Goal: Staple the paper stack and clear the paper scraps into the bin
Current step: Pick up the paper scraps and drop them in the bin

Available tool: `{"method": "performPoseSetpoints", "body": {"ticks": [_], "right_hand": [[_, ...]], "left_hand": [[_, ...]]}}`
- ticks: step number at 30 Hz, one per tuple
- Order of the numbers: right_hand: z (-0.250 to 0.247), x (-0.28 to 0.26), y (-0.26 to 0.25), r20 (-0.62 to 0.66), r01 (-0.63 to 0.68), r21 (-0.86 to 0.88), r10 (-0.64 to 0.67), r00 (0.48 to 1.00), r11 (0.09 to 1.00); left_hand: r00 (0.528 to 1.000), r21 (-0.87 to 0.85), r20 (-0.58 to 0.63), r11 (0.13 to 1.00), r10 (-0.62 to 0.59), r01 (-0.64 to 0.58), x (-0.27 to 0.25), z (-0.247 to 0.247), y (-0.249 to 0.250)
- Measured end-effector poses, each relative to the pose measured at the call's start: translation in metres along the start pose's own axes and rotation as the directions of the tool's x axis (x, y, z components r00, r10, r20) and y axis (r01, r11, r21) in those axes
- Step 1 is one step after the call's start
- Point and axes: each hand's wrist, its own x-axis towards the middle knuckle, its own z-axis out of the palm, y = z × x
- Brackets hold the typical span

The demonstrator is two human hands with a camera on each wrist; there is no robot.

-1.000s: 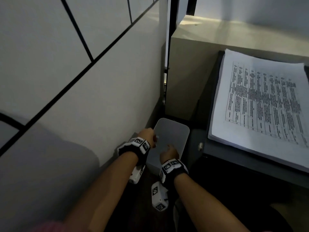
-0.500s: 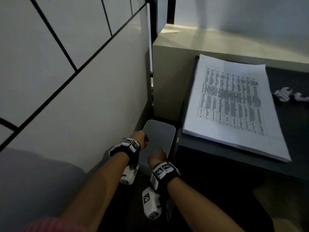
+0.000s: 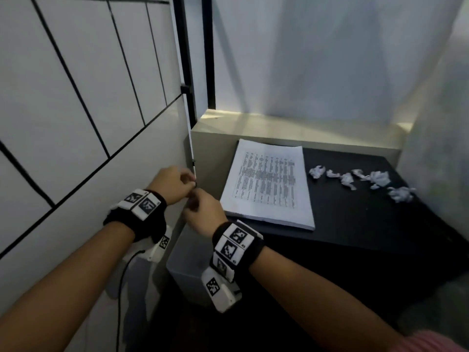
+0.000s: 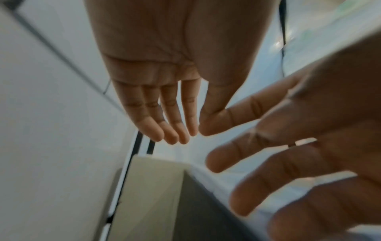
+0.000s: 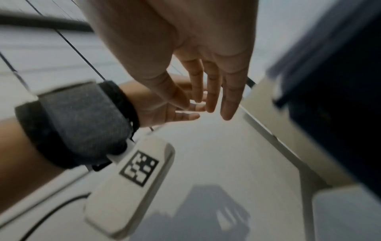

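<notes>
Head view: the left hand [image 3: 170, 183] and the right hand [image 3: 203, 212] meet in the air above the bin [image 3: 189, 260], which stands on the floor between the tiled wall [image 3: 76, 118] and the dark bench [image 3: 368, 214]. The two wrist views show each grip wide, fingers [image 4: 156, 114] straight and loosely spread, holding nothing; the fingertips of the two hands lie close together, and whether they touch cannot be told. The paper stack [image 3: 269, 184] lies flat on the left part of the bench, printed side up, its near left corner just beside the right hand. The paper scraps [image 3: 360, 180], several crumpled white pieces, lie in a loose row on the bench to the right of the stack, apart from it. A black band with printed markers [image 3: 237, 243] circles each wrist.
</notes>
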Motion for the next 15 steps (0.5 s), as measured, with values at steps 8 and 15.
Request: {"method": "performPoseSetpoints", "body": {"ticks": [8,15], "right_hand": [[-0.151,-0.050,0.019,-0.252,0.006,-0.178,-0.051,0.966,0.984],[-0.258,-0.076,0.106,-0.401,-0.323,-0.345,0.173,0.900,0.881]], "left_hand": [[0.960,-0.018,0.012,0.960,0.278,-0.278,0.000,0.004,0.128],[0.901,-0.005,0.192,0.918,0.390,-0.397,0.025,0.053,0.213]]}}
